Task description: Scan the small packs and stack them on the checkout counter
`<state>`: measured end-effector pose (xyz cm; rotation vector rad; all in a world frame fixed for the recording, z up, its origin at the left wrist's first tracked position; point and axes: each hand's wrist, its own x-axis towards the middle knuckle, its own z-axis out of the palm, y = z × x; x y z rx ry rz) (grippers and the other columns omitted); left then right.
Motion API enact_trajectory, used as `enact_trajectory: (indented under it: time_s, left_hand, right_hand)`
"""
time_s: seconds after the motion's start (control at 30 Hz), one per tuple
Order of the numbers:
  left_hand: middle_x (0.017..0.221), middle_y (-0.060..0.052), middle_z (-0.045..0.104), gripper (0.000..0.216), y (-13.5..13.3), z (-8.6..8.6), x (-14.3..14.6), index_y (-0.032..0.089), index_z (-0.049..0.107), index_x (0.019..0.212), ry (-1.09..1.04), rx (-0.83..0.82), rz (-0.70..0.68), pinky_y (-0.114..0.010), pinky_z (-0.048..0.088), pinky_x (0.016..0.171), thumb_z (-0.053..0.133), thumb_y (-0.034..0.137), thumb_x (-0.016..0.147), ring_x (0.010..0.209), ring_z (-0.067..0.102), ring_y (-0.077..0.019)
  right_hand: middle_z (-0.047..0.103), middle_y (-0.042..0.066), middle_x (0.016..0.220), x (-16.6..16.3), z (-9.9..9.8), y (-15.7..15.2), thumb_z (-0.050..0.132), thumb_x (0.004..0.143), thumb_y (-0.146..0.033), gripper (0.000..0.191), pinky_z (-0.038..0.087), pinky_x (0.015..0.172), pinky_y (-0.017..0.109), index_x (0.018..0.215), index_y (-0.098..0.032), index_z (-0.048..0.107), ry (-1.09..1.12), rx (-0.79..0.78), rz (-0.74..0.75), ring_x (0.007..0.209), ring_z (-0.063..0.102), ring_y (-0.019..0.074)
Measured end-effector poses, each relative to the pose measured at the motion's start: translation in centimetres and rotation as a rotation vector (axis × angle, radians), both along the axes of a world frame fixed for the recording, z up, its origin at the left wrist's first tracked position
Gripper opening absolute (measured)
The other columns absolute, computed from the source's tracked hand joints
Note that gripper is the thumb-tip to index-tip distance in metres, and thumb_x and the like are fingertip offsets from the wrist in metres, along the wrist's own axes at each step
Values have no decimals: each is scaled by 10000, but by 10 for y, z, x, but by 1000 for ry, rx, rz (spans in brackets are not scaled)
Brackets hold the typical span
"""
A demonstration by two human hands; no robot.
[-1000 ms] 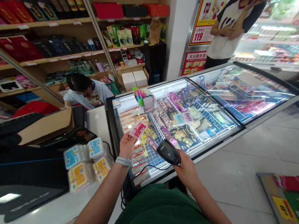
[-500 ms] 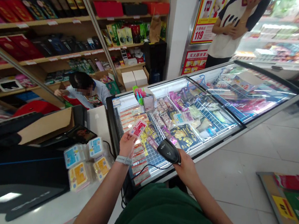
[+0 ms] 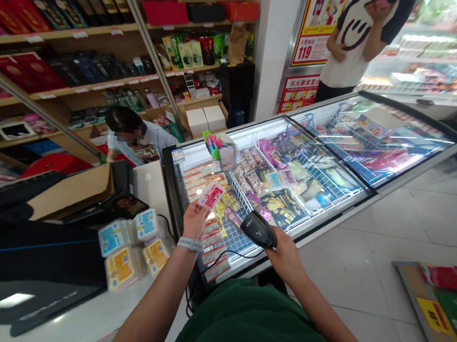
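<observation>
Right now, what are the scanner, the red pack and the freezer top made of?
The scanner in the right hand looks like hard plastic: smooth, black, slightly shiny. The red pack in the left hand could be smooth plastic or coated card: it's printed, but too small to tell. The freezer top is probably clear glass: packets show through and bright streaks cross it.

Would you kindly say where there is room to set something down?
The white counter has a bare patch between the large black device and the left forearm. Crowded: beyond it, clear plastic packs with blue and yellow labels; over the glass-topped freezer, the left hand and black handheld scanner.
</observation>
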<state>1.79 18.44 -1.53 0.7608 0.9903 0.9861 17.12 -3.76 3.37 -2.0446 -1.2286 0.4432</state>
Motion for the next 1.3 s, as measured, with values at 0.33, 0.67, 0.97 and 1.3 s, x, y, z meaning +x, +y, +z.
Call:
enact_trajectory:
  time_s: [0.33,0.67,0.97,1.3]
  left_hand:
    - [826,-3,691,236,1,1,0,155,588,851,-4,-19,14,-258,497,819,693,68,658,778,643,-92]
    - [859,-15,701,241,0,2,1,160,602,860,-27,-9,17,-279,503,838,704,70,661,814,653,-108]
    - [816,-3,692,226,-2,7,1,160,591,819,-11,-9,26,-271,505,837,702,69,645,811,656,-108]
    - [878,-20,707,235,-2,6,2,170,601,857,5,-7,16,-292,510,834,704,95,660,853,661,-126]
  right_hand:
    - [656,71,973,-1,3,1,503,698,-75,337,468,839,348,1007,-186,580,-7,-31,-15,932,607,236]
    - [652,74,973,0,3,2,498,709,-75,327,460,827,334,1008,-184,576,-21,-46,-9,927,605,231]
    - [656,81,982,1,-3,1,501,719,-77,323,458,826,338,1017,-176,576,-25,-52,-5,929,607,237]
    - [650,85,978,0,-1,1,494,714,-76,319,458,829,337,1009,-174,562,-36,-53,-10,928,603,238]
